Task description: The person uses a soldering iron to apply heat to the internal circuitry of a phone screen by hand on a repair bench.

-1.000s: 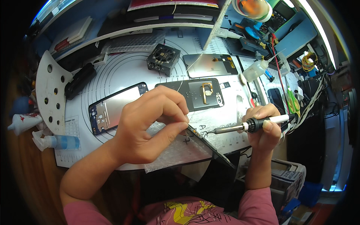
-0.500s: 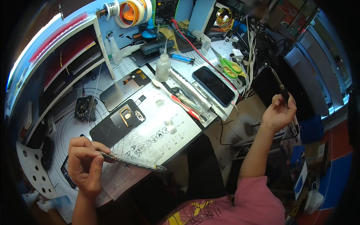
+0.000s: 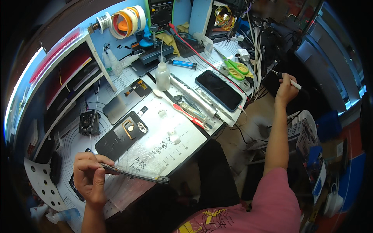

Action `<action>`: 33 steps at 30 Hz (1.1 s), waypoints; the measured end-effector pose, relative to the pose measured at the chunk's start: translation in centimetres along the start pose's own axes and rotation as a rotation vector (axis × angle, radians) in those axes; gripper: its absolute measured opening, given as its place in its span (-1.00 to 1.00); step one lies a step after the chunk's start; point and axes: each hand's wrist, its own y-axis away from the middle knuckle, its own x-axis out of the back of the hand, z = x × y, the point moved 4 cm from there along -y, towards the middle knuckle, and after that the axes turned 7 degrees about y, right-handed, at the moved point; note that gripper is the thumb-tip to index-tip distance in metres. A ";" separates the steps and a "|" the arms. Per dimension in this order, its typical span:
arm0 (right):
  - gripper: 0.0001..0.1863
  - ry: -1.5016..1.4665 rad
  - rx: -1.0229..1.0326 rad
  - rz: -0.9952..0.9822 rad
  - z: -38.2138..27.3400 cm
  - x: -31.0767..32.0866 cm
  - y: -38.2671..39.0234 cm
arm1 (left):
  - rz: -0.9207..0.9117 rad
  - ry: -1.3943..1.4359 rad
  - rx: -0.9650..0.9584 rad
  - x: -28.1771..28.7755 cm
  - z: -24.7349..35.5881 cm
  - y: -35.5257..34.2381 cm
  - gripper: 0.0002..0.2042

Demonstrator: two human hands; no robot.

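Note:
My left hand (image 3: 89, 176) pinches one end of a thin phone frame (image 3: 134, 173), held edge-on and tilted over the bench's front edge. Out to the right, my right hand (image 3: 286, 92) grips a soldering iron (image 3: 297, 85) with a thin metal tip, dark grip and pale handle end; the tip points left, near a dark piece of equipment. Below and behind the phone frame lies clear bubble wrap (image 3: 142, 159). A black phone back cover (image 3: 122, 132) rests on the white mat, with a detached phone screen (image 3: 126, 101) beyond it.
A dropper bottle (image 3: 162, 75), a red-and-white brush (image 3: 188, 114) and a dark phone (image 3: 218, 90) sit along the bench. Green scissors (image 3: 235, 69) lie by white cables (image 3: 256, 42). A shelf (image 3: 103, 66) stands at left, a multimeter (image 3: 160, 14) behind.
My right hand has moved up and slightly left, and the soldering iron has turned from pointing steeply up to pointing left. My left hand still holds the phone frame, nearly unmoved.

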 end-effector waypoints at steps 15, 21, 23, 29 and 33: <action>-0.68 -0.705 0.093 -0.345 -9.7 3.1 6.0 | -0.094 0.013 -0.038 1.1 -0.1 0.0 -0.92; -0.57 -1.240 -0.006 -0.861 -18.5 0.4 16.7 | -0.130 -0.091 -0.074 1.3 0.7 0.0 -0.89; -0.54 -1.299 -0.048 -1.034 -20.2 -1.0 20.1 | -0.156 -0.131 -0.090 1.4 1.0 -0.2 -0.88; -0.61 -1.318 -0.058 -1.245 -25.6 -1.8 29.0 | -0.179 -0.179 -0.137 1.2 1.3 -0.1 -0.85; -0.56 -1.253 0.126 -1.457 -30.1 -1.9 31.7 | -0.165 -0.190 -0.141 1.1 1.2 0.0 -0.84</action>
